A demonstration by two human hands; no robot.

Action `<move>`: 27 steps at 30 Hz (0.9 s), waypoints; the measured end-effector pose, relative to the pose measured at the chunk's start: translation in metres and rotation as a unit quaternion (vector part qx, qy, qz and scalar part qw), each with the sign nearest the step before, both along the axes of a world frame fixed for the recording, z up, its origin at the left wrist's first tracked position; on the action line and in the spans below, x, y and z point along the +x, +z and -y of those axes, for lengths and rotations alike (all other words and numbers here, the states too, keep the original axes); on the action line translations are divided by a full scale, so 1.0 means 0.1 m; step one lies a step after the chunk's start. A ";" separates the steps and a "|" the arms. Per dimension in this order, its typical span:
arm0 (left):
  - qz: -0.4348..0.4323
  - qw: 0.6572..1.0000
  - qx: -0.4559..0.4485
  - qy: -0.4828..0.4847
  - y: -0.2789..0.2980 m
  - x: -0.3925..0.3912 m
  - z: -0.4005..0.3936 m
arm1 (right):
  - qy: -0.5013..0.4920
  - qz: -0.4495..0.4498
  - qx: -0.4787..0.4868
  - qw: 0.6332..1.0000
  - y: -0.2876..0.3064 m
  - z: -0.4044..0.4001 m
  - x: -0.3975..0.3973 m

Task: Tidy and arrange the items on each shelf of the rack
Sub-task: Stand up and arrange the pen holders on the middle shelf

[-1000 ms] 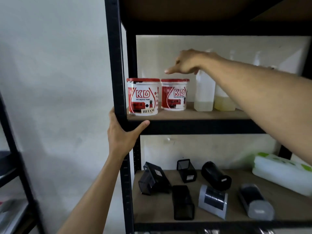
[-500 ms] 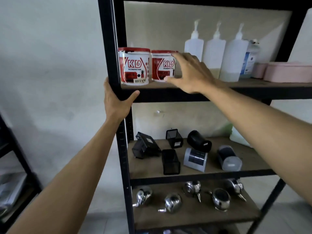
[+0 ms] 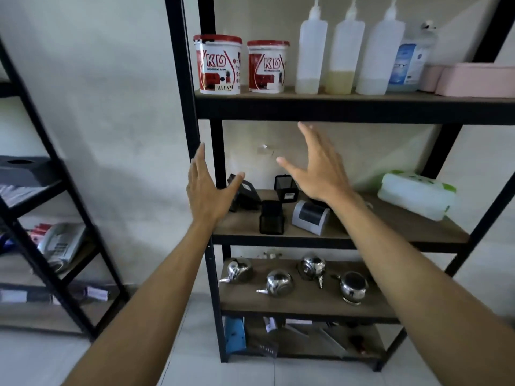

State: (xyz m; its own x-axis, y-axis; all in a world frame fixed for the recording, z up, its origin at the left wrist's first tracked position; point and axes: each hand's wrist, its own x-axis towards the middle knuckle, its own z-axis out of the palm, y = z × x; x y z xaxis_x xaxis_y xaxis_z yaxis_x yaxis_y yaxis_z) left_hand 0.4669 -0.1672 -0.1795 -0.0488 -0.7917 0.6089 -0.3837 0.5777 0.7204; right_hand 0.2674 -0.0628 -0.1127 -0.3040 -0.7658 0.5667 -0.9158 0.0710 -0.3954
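Note:
The black metal rack (image 3: 181, 79) has wooden shelves. Two red-lidded paint tubs (image 3: 218, 65) (image 3: 267, 67) stand at the left of the upper shelf, beside three white squeeze bottles (image 3: 338, 55), a blue-labelled bottle (image 3: 408, 65) and pink boxes (image 3: 473, 79). On the shelf below lie black mesh holders (image 3: 271, 217) and a grey holder (image 3: 309, 217) on their sides. My left hand (image 3: 207, 190) and my right hand (image 3: 317, 165) hover with fingers spread in front of this shelf, holding nothing.
A white and green plastic box (image 3: 416, 195) lies at the right of the middle shelf. Several steel teapots (image 3: 278, 282) sit one shelf down, with mixed items (image 3: 234, 334) on the bottom shelf. A second black rack (image 3: 41, 218) with a telephone stands at the left.
My left hand let go of the rack post and my right hand left the paint tub. Both dropped to the middle shelf's level, and the view tilted down.

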 end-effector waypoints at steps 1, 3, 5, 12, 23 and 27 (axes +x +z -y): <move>0.006 1.000 0.004 0.001 -0.12 -0.03 -0.16 | 0.006 0.018 0.005 1.000 -0.15 -0.11 -0.01; 0.017 0.999 0.025 0.010 -0.36 -0.06 -0.43 | 0.021 0.059 0.018 0.998 -0.44 -0.31 -0.03; 0.020 0.998 0.060 0.020 -0.60 -0.07 -0.65 | 0.035 0.111 0.027 0.993 -0.72 -0.50 -0.05; 0.027 0.991 0.127 0.036 -1.21 0.00 -0.99 | 0.041 0.245 0.049 0.967 -1.45 -0.86 0.05; -0.055 0.967 0.249 0.019 -1.69 0.03 -0.12 | 0.064 0.229 0.112 0.965 -1.69 -0.06 0.07; -0.127 0.954 0.273 -0.002 -1.77 0.06 0.52 | 0.068 0.209 0.150 0.964 -1.61 0.44 -0.05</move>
